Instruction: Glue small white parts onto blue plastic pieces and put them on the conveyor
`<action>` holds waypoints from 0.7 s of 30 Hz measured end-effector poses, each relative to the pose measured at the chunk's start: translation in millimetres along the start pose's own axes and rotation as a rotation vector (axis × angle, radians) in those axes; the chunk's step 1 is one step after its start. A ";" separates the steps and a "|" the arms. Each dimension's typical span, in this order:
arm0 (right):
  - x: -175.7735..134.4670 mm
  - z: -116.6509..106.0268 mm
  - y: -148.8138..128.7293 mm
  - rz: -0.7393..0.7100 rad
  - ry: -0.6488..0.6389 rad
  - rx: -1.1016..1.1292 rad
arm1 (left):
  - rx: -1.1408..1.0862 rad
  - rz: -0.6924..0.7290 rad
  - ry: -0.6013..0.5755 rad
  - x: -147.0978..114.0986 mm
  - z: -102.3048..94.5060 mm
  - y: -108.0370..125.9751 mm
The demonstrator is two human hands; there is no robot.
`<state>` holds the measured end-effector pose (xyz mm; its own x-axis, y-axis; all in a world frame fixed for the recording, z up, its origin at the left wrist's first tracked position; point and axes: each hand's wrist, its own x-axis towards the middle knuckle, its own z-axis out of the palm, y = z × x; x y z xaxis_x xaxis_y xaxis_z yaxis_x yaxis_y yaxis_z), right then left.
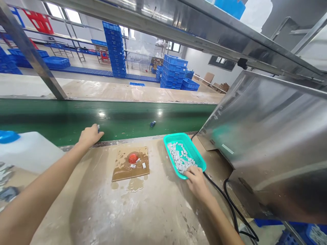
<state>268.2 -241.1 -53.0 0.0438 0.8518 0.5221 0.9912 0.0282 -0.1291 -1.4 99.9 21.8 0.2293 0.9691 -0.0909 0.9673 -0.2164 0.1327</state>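
My left hand (pixel 90 135) reaches over the near edge of the green conveyor belt (pixel 122 126), fingers closed on a small blue-and-white piece (pixel 98 128). Further right on the belt lies a small dark blue toy car (pixel 153 124). My right hand (pixel 197 179) dips its curled fingertips into the near end of a turquoise plastic basket (pixel 167 139). Many small white pieces (pixel 178 154) lie in that basket; what those fingertips pinch is hidden. Between my hands a wet brown board (pixel 122 174) carries a red round cap (pixel 133 158) and several loose white pieces (pixel 144 165).
A white jug (pixel 38 149) with a blue lid stands at left, beside grey pieces (pixel 9 194). On the right are a large metal housing (pixel 276 136) and black cables (pixel 222 192). A metal post (pixel 38 58) and overhead beam frame the belt. Blue crates (pixel 173 71) are stacked beyond.
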 end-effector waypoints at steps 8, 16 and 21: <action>-1.2 2.4 2.2 0.002 -0.056 -0.075 | 0.072 -0.012 -0.080 10.1 5.4 13.9; 25.6 -19.8 -1.6 0.183 -0.116 0.317 | 0.048 0.286 0.070 25.0 32.5 71.1; 59.1 -0.7 27.8 0.347 -0.145 0.078 | -0.122 0.464 0.036 34.9 58.0 128.2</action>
<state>298.5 -190.3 -25.2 0.3513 0.8827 0.3121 0.9078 -0.2397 -0.3441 136.8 99.2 -21.6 0.6279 0.7773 0.0391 0.7433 -0.6139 0.2658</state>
